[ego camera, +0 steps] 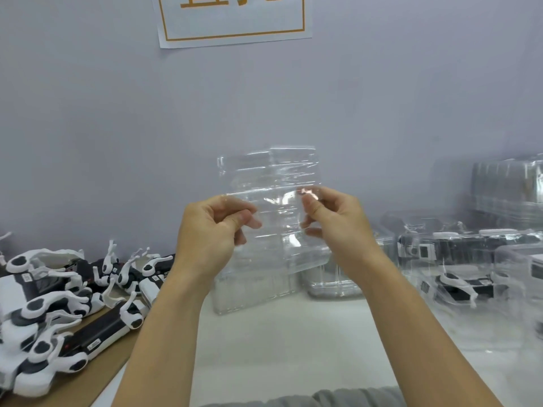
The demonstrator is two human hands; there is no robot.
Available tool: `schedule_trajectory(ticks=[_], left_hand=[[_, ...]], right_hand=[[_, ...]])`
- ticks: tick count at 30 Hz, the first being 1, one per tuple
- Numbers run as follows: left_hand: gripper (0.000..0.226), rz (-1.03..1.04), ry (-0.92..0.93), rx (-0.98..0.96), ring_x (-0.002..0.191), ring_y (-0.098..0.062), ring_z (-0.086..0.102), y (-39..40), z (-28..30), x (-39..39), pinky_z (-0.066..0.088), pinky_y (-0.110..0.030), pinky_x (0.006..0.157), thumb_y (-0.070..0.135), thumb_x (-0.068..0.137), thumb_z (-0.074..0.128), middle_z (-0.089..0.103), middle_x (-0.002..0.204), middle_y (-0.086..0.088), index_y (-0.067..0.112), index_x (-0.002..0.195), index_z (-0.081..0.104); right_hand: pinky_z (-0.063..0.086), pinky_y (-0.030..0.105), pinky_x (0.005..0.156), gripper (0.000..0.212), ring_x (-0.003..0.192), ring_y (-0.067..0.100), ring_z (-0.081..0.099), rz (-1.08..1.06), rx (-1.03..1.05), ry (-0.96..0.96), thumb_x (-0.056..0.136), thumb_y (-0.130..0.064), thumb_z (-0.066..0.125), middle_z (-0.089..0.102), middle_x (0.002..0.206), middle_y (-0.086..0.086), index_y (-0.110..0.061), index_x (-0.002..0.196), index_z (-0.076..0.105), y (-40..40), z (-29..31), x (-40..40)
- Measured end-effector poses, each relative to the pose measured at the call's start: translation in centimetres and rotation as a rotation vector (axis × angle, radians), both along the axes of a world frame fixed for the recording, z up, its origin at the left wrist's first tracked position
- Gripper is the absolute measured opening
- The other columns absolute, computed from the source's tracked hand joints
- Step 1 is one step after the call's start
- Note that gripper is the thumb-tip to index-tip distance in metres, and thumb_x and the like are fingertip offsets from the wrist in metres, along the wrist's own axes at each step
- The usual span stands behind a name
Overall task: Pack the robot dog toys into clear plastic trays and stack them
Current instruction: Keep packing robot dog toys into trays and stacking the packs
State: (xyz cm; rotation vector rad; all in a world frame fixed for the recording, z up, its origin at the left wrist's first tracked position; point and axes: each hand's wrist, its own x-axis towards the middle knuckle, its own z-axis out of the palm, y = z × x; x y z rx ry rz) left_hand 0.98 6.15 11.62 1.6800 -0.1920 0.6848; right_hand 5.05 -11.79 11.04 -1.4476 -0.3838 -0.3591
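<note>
Head view: we held a clear plastic tray [273,201] up in front of the wall [117,127], above the white surface [279,348]. Its long axis ran close to vertical, with the top edge leaning slightly to the right and the broad face turned toward us. Our left hand [213,230] pinched the tray's left edge with curled fingers and thumb, and our right hand [335,218] pinched the right edge the same way.

Below the raised tray, more empty trays [252,292] lay on the surface. At the left a pile of black and white robot dog toys [58,304] rested on a sheet of cardboard [88,386]. At the right, packed trays [458,268] with toys inside sat on the surface, and a stack of clear trays [508,186] stood behind them near the wall. A paper sign [232,19] hung on the wall above.
</note>
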Motion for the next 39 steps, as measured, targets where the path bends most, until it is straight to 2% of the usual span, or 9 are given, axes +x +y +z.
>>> schedule_trajectory(ticks=[5,11,19,24,27,30,32,37,39], left_hand=[[0.026,0.009,-0.061,-0.245,0.053,-0.014,0.055,2.2,-0.3,0.1,0.051,-0.021,0.055,-0.003,0.095,0.059,0.074,0.074,-0.001,0.016,0.083,0.073],[0.027,-0.211,0.005,-0.905,0.075,-0.011,0.069,1.6,-2.0,1.9,0.058,-0.022,0.068,0.017,0.093,0.06,0.077,0.087,0.003,0.025,0.074,0.078],[0.033,-0.44,0.107,-1.32,0.114,-0.03,0.067,-1.6,-6.6,5.6,0.05,-0.041,0.1,0.001,0.104,0.037,0.077,0.104,-0.004,0.014,0.102,0.067],[0.025,-0.371,0.39,-1.122,0.127,-0.03,0.057,-2.6,-7.6,6.7,0.048,-0.048,0.093,0.005,0.107,0.035,0.071,0.111,-0.012,0.007,0.111,0.06],[0.028,-0.299,0.536,-0.962,0.114,-0.037,0.064,-2.7,-7.5,6.4,0.054,-0.048,0.083,0.011,0.106,0.043,0.065,0.121,-0.025,-0.006,0.128,0.05],[0.035,-0.203,0.648,-0.79,0.077,-0.033,0.075,-1.9,-7.4,5.7,0.062,-0.033,0.059,0.022,0.104,0.051,0.073,0.096,-0.026,-0.013,0.107,0.058],[0.039,-0.13,0.7,-0.688,0.067,-0.029,0.076,-1.2,-7.3,5.1,0.058,-0.029,0.047,0.027,0.103,0.055,0.075,0.083,-0.023,-0.011,0.099,0.063],[0.045,0.076,0.716,-0.311,0.054,-0.021,0.072,-0.2,-6.2,4.1,0.051,-0.022,0.04,0.039,0.097,0.063,0.075,0.069,-0.013,-0.005,0.087,0.069],[0.041,0.252,0.575,-0.133,0.042,-0.016,0.063,0.3,-5.5,3.9,0.045,-0.019,0.038,0.039,0.093,0.067,0.07,0.056,-0.003,0.003,0.075,0.07]], right_hand=[[0.051,0.023,0.058,0.012,0.058,0.01,0.054,-0.156,0.194,0.057,0.099,-0.018,0.06,0.057,0.056,-0.017,-0.022,0.092,0.069,-3.6,0.1,0.9],[0.05,0.022,0.055,0.013,0.055,0.007,0.054,-0.217,0.339,0.09,0.099,-0.02,0.06,0.057,0.059,-0.016,-0.022,0.089,0.068,-4.9,0.1,1.4],[0.049,0.022,0.056,0.013,0.057,0.01,0.054,-0.192,0.34,0.093,0.099,-0.016,0.059,0.053,0.069,-0.007,-0.018,0.089,0.067,-4.7,0.0,1.4],[0.05,0.024,0.058,0.012,0.058,0.012,0.055,-0.19,0.347,0.105,0.098,-0.016,0.059,0.054,0.065,-0.008,-0.015,0.099,0.071,-4.9,0.1,1.3],[0.049,0.025,0.06,0.014,0.058,0.012,0.055,-0.182,0.328,0.099,0.097,-0.017,0.059,0.053,0.068,-0.006,-0.018,0.102,0.072,-5.0,0.2,1.1],[0.048,0.026,0.061,0.015,0.06,0.012,0.055,-0.172,0.294,0.089,0.096,-0.017,0.06,0.053,0.071,-0.005,-0.016,0.104,0.072,-5.0,0.3,0.9],[0.048,0.027,0.062,0.015,0.063,0.014,0.054,-0.155,0.259,0.085,0.096,-0.017,0.06,0.053,0.073,-0.004,-0.015,0.106,0.072,-4.9,0.4,0.8],[0.047,0.023,0.058,0.017,0.062,0.015,0.053,-0.111,0.196,0.08,0.096,-0.015,0.06,0.053,0.072,-0.004,-0.012,0.108,0.071,-4.6,0.8,0.4],[0.046,0.021,0.055,0.017,0.059,0.013,0.053,-0.103,0.183,0.083,0.096,-0.015,0.06,0.054,0.072,-0.005,-0.012,0.108,0.071,-4.4,0.9,0.4]])
